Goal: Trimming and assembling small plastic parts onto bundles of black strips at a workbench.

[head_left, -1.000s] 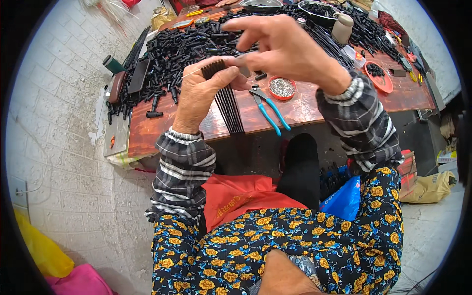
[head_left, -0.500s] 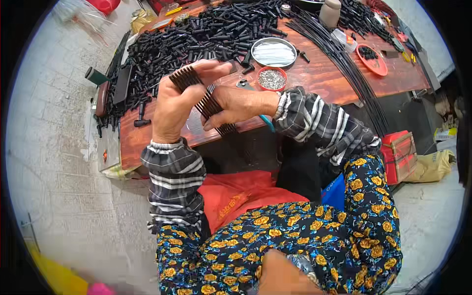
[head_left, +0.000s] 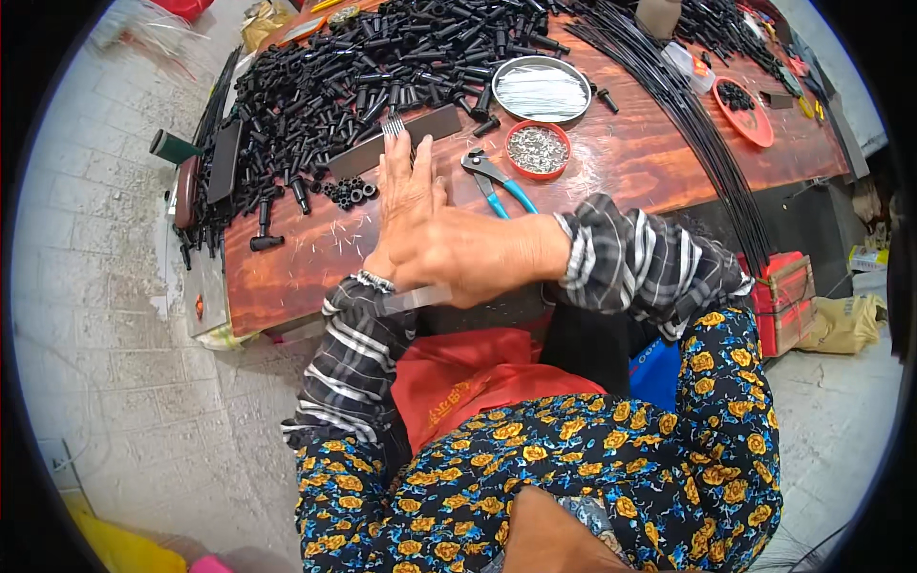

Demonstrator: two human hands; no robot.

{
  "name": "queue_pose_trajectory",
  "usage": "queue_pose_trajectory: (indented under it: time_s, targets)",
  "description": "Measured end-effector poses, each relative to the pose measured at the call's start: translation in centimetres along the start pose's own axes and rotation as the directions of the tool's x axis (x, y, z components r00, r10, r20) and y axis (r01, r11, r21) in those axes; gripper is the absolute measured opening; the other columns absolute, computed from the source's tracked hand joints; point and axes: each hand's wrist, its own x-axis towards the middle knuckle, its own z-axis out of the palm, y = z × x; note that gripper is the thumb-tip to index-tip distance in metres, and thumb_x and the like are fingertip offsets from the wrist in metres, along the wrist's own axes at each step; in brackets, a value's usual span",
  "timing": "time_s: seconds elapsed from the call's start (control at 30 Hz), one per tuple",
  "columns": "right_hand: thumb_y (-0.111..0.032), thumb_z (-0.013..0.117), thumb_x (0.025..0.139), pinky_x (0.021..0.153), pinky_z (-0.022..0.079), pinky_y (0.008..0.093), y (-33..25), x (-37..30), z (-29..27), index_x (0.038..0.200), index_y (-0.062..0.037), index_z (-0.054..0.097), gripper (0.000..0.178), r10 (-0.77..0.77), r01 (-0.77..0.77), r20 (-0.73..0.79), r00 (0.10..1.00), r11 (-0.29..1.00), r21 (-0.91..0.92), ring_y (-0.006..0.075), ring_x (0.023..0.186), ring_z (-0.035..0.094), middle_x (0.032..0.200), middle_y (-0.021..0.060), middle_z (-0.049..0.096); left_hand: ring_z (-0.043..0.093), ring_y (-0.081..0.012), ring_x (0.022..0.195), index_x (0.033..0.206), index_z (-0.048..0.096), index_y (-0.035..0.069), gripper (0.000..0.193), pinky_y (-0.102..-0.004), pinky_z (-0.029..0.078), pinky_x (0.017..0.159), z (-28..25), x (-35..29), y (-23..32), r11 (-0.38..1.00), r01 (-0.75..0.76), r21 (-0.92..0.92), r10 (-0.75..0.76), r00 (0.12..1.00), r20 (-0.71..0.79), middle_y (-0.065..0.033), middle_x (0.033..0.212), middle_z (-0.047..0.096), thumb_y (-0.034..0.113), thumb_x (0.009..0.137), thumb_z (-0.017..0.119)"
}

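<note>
My left hand [head_left: 406,196] reaches out over the table's near left part, its fingers nearly straight. Beyond its fingertips stick the pale tips of a bundle of thin rods [head_left: 393,125]; the rest is hidden by the hand. My right hand [head_left: 468,250] crosses over my left palm and wrist, its fingers bent and mostly out of sight. A blurred pale strip [head_left: 417,299] pokes out below it, and I cannot tell whether it is the bundle's other end. Pliers with blue handles [head_left: 497,186] lie just right of my left hand.
Black tubular parts [head_left: 315,100] heap across the table's back left. A brown bar [head_left: 396,140] and short black rings [head_left: 351,193] lie nearby. Right stand a round tray of white strips [head_left: 542,91], a red dish of metal bits [head_left: 538,150], long black rods [head_left: 669,115] and a red plate [head_left: 743,110].
Both hands have come closer together, my right one sliding left across my left wrist. The dark bundle, plainly visible between them before, is now mostly covered. Pliers, bar and rings have come into view.
</note>
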Motion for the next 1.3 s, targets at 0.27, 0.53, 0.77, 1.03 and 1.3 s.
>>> queue_pose_trajectory:
  time_s: [0.27,0.53,0.77,1.03,1.3]
  targets:
    - [-0.028,0.065,0.075,0.064,0.049,0.0380,-3.0,-1.1,-0.3,0.084,-0.0016,0.055,0.030,0.005,0.019,0.171,0.985,0.990,-0.140,0.0266,0.082,0.057,0.085,0.0102,0.054,0.024,-0.0400,0.138,0.137,0.037,-0.002,0.056,-0.0518,0.015,0.113,-1.2,0.4,1.3,0.997,0.025,0.070,-0.026,1.000,0.005,-0.0252,0.144,0.031,0.019,0.088,0.052]
    - [-0.019,0.068,0.074,0.062,0.048,0.0379,9.8,-7.2,-12.5,0.083,0.0004,0.069,0.021,0.662,-0.639,-0.147,0.735,0.604,-0.476,0.0318,0.069,0.063,0.074,0.0177,0.065,0.029,-0.0373,0.136,0.134,0.042,-0.004,0.055,-0.0511,0.015,0.113,-2.0,0.7,2.5,0.988,0.031,0.149,-0.035,0.999,0.025,-0.0240,0.142,0.036,0.025,0.089,0.055]
    - [-0.013,0.067,0.073,0.063,0.048,0.0375,12.3,-9.7,-13.9,0.080,0.0002,0.069,0.015,0.784,-0.719,-0.099,0.613,0.501,-0.482,0.0282,0.070,0.065,0.074,0.0165,0.066,0.028,-0.0365,0.137,0.133,0.044,-0.003,0.055,-0.0517,0.014,0.113,-2.3,0.5,2.3,0.984,0.053,0.170,-0.061,0.997,0.042,-0.0230,0.143,0.036,0.029,0.090,0.055]
    - [-0.014,0.062,0.076,0.064,0.047,0.0399,14.3,-11.5,-13.3,0.080,-0.0004,0.064,0.014,0.770,-0.682,-0.117,0.627,0.470,-0.561,0.0310,0.070,0.063,0.074,0.0162,0.065,0.028,-0.0358,0.138,0.134,0.044,-0.002,0.057,-0.0530,0.015,0.112,-2.4,0.5,2.4,0.982,0.078,0.171,-0.092,0.993,0.072,-0.0219,0.144,0.035,0.031,0.090,0.055]
    - [-0.014,0.063,0.077,0.066,0.049,0.0369,13.3,-10.8,-13.3,0.082,-0.0014,0.067,0.014,0.711,-0.651,-0.143,0.688,0.520,-0.553,0.0277,0.073,0.065,0.075,0.0148,0.066,0.028,-0.0354,0.138,0.134,0.045,-0.001,0.056,-0.0533,0.016,0.112,-3.0,0.6,2.7,0.982,0.095,0.164,-0.108,0.991,0.074,-0.0206,0.145,0.035,0.027,0.088,0.059]
